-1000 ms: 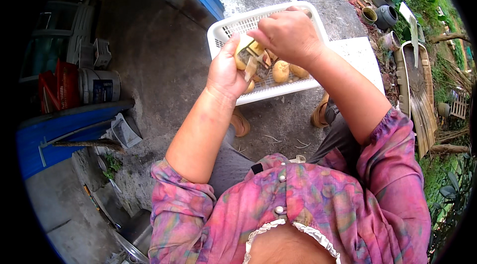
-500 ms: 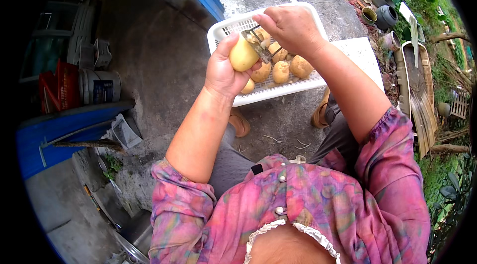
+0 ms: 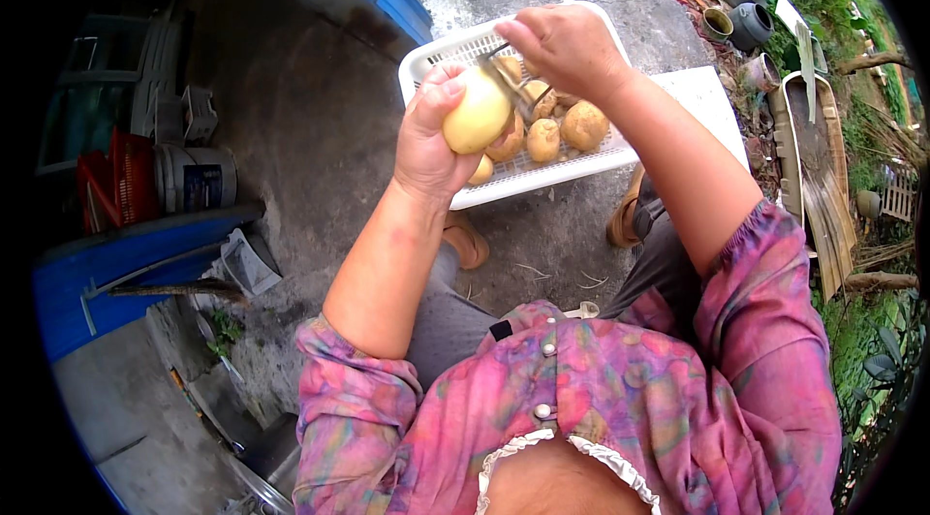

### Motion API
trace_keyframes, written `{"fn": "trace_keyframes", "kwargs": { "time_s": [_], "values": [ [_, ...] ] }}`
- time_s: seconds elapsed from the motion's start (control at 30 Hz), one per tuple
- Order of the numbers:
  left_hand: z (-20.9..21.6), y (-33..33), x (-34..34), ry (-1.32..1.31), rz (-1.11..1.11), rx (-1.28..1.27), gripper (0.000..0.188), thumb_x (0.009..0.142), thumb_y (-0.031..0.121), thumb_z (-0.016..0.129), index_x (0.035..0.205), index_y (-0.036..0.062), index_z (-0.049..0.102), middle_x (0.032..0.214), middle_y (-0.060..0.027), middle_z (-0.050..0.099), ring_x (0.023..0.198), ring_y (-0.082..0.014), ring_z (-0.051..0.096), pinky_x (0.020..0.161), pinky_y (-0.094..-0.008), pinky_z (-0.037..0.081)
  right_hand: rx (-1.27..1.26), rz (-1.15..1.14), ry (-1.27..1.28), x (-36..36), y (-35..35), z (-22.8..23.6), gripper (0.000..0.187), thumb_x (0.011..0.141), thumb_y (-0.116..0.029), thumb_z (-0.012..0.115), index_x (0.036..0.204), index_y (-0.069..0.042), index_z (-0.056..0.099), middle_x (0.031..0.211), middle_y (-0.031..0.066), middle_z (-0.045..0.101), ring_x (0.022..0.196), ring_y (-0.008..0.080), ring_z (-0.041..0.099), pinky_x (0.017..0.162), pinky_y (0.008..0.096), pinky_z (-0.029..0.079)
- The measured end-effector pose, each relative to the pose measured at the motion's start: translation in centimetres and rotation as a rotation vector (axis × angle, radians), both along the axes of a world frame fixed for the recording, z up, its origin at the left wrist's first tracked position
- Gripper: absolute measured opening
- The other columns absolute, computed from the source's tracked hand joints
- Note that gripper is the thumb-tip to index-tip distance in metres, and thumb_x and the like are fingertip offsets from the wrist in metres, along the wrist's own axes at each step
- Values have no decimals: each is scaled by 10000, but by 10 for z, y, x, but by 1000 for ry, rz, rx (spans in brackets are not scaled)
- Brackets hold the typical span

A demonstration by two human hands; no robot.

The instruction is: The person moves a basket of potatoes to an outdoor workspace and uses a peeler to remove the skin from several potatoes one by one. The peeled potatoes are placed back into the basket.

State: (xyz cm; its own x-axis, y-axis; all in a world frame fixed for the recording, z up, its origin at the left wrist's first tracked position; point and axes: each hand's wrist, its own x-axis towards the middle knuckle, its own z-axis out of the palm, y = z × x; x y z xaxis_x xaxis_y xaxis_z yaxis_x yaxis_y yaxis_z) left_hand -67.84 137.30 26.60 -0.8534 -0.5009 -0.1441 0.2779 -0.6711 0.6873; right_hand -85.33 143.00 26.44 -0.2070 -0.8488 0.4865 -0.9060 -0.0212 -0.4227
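Observation:
My left hand (image 3: 427, 132) is closed around a peeled, pale yellow potato (image 3: 478, 114), held up over the near left side of a white plastic basket (image 3: 523, 187). My right hand (image 3: 565, 48) grips a Y-shaped peeler (image 3: 511, 87), its metal blade against or very close to the potato's right side. Inside the basket lie several brown, unpeeled potatoes (image 3: 585, 125). A paler potato (image 3: 481, 170) shows partly below my left hand. The peeler's handle is mostly hidden by my right fingers.
The basket rests on a white surface (image 3: 702, 113) reaching out to the right. My sandalled foot (image 3: 467, 242) is below its near edge. Buckets and a red crate (image 3: 131, 171) stand at the left. Pots (image 3: 751, 27) and a long trough (image 3: 812, 166) line the right, beside plants.
The potato has tilted and turned slightly in my left hand. The peeler has shifted a little and changed angle against it.

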Motion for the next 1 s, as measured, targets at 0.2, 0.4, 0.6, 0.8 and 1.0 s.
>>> {"fn": "trace_keyframes", "kwargs": {
  "time_s": [0.2, 0.4, 0.6, 0.8, 1.0],
  "values": [
    [-1, -9, 4, -26, 3, -121, 545, 747, 414, 624, 1114, 49, 452, 871, -152, 593, 701, -229, 600, 578, -297, 499, 30, -57, -146, -10, -3, -4, 415, 899, -387, 481, 729, -31, 607, 626, 160, 577, 608, 323, 583, 563, 399, 444],
    [2, -6, 0, -7, -68, -172, 590, 717, 414, 649, 1126, 32, 461, 889, -131, 600, 666, -208, 603, 555, -308, 499, 12, 68, -99, 2, -2, 2, 395, 898, -377, 479, 713, -53, 611, 631, 138, 582, 585, 322, 565, 551, 377, 445],
    [-8, -9, 0, 31, 23, -112, 499, 778, 377, 606, 1112, 33, 466, 980, -169, 603, 848, -265, 610, 691, -340, 513, 186, -160, -267, -35, -2, -34, 443, 902, -410, 478, 780, -14, 635, 674, 170, 604, 638, 304, 591, 592, 393, 454],
    [-15, -15, 8, -107, 44, 141, 383, 908, 319, 430, 1143, 24, 498, 1020, -130, 609, 919, -255, 599, 762, -364, 511, 132, -78, -60, 12, -3, 5, 394, 879, -413, 490, 695, -83, 603, 647, 98, 606, 642, 274, 604, 633, 393, 469],
    [-2, 1, -2, -276, 126, 236, 357, 919, 317, 434, 1117, 31, 517, 983, -110, 615, 793, -238, 608, 636, -347, 523, -120, 2, 319, 23, 6, 5, 296, 841, -337, 583, 643, -117, 574, 577, 46, 582, 548, 210, 591, 585, 335, 453]
  ]
}}
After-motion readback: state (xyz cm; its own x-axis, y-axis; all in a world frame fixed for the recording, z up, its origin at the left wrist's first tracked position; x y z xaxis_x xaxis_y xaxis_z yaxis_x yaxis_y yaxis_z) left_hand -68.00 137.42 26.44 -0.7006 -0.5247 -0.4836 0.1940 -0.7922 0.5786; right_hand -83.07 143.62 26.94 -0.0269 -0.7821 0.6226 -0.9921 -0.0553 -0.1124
